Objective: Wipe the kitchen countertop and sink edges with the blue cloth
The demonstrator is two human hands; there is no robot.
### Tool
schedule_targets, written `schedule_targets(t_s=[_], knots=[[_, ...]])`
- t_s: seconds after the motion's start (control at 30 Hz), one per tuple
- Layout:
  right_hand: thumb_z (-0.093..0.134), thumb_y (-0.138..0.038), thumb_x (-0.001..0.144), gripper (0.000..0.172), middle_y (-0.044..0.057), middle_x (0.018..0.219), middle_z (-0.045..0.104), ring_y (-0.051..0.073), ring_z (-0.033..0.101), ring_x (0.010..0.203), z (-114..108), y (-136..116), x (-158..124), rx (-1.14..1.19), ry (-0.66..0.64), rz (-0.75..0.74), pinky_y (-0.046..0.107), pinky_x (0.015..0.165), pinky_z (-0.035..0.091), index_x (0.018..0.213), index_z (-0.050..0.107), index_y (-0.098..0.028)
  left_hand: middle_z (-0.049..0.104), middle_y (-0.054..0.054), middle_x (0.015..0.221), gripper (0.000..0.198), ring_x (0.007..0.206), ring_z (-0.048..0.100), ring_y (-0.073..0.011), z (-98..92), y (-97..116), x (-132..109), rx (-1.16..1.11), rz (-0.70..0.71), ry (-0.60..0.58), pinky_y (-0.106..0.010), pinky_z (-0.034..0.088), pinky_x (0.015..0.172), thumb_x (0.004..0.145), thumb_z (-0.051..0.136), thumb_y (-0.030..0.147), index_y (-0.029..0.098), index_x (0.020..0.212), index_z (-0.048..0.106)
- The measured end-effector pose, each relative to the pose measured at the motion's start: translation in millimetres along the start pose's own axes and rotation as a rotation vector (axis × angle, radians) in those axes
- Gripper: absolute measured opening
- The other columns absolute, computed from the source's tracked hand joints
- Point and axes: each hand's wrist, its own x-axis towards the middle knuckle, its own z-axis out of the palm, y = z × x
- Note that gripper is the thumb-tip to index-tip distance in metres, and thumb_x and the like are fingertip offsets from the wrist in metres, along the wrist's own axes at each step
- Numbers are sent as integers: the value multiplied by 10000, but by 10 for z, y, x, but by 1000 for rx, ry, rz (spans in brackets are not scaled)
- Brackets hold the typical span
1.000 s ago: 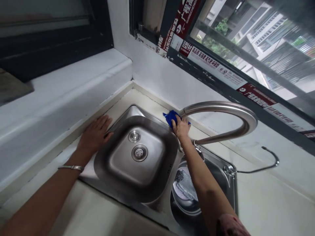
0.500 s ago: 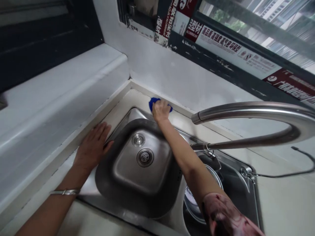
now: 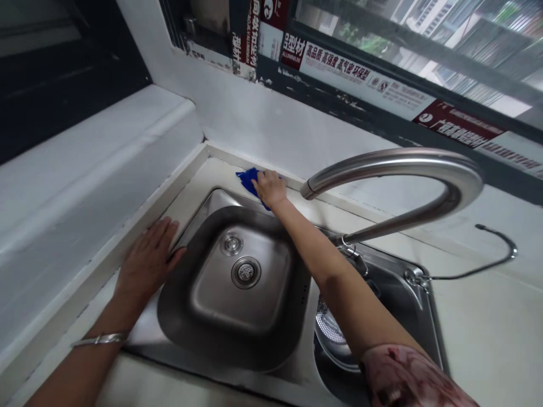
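My right hand [image 3: 271, 188] reaches over the far side of the steel sink [image 3: 241, 305] and grips a blue cloth [image 3: 249, 180], pressing it on the pale counter strip behind the basin. Part of the cloth is hidden under the fingers and palm. On the left, my left hand [image 3: 148, 257] lies flat, fingers stretched out, on the counter beside the sink's left rim. A silver bangle [image 3: 102, 339] circles that wrist. Nothing is held in the left hand.
A curved steel faucet [image 3: 394, 161] arches just right of my right forearm. A thin bent spout [image 3: 470, 274] stands further right. In the second basin lies a perforated metal strainer [image 3: 331, 329], partly behind my arm. Walls and a window frame [image 3: 360, 90] border the back.
The cloth is spread out more to the left of my right hand, which has shifted slightly along the back strip. My left hand stays flat. The camera view has turned a little.
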Motion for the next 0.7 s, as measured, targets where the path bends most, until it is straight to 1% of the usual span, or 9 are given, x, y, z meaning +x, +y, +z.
schedule_targets(t_s=[0.1, 0.17, 0.3, 0.4, 0.47, 0.57, 0.63, 0.7], knots=[[379, -370, 1105, 391, 193, 1262, 652, 277, 576, 1159, 11, 313, -271, -32, -19, 54, 362, 942, 488, 1285, 637, -139, 404, -218, 1617, 667, 1491, 403, -364, 4, 13, -2, 3, 6, 15, -525, 298, 1265, 1085, 318, 493, 23, 1546, 430], [368, -362, 1104, 389, 196, 1222, 660, 272, 594, 1128, 18, 462, -444, -55, -31, 126, 347, 911, 491, 1267, 641, -138, 411, -214, 1614, 668, 1476, 422, -369, 13, 11, -3, 21, 3, 31, -529, 316, 1251, 1086, 309, 497, 29, 1546, 436], [327, -387, 1109, 426, 200, 1131, 676, 280, 628, 1121, -27, 611, -744, -76, -46, 293, 319, 837, 510, 1250, 641, -137, 430, -232, 1595, 677, 1460, 437, -383, 28, -4, 1, 37, 21, 47, -534, 354, 1220, 1087, 284, 493, 8, 1528, 455], [355, -400, 1100, 420, 206, 1111, 684, 288, 647, 1121, -66, 659, -878, -97, -58, 346, 316, 816, 521, 1246, 644, -132, 418, -213, 1610, 646, 1467, 429, -373, 22, 5, -6, 48, -2, 35, -523, 363, 1212, 1087, 307, 470, 32, 1540, 447], [373, -385, 1094, 399, 196, 1094, 694, 284, 661, 1097, -58, 685, -894, -105, -56, 346, 313, 801, 520, 1242, 649, -137, 421, -199, 1613, 633, 1471, 428, -361, 12, 26, -16, 55, -16, 33, -512, 356, 1218, 1088, 316, 465, 46, 1544, 445], [374, -351, 1091, 381, 186, 1082, 706, 273, 672, 1029, 7, 672, -794, -107, -29, 302, 326, 802, 514, 1195, 667, -131, 428, -194, 1612, 628, 1480, 421, -346, 3, 55, -30, 65, -23, 37, -495, 341, 1232, 1090, 312, 468, 49, 1535, 456], [382, -346, 1087, 381, 198, 1106, 704, 284, 662, 1034, 61, 592, -663, -108, 11, 234, 350, 834, 511, 1145, 682, -118, 417, -185, 1622, 629, 1494, 410, -333, 5, 61, -37, 64, -38, 24, -489, 339, 1236, 1088, 311, 473, 64, 1546, 447], [387, -354, 1086, 388, 204, 1122, 701, 299, 647, 1066, 103, 451, -508, -100, 54, 163, 369, 859, 507, 1115, 693, -116, 404, -177, 1632, 634, 1505, 398, -325, 7, 56, -43, 57, -52, 1, -494, 334, 1243, 1084, 317, 480, 75, 1558, 433]])
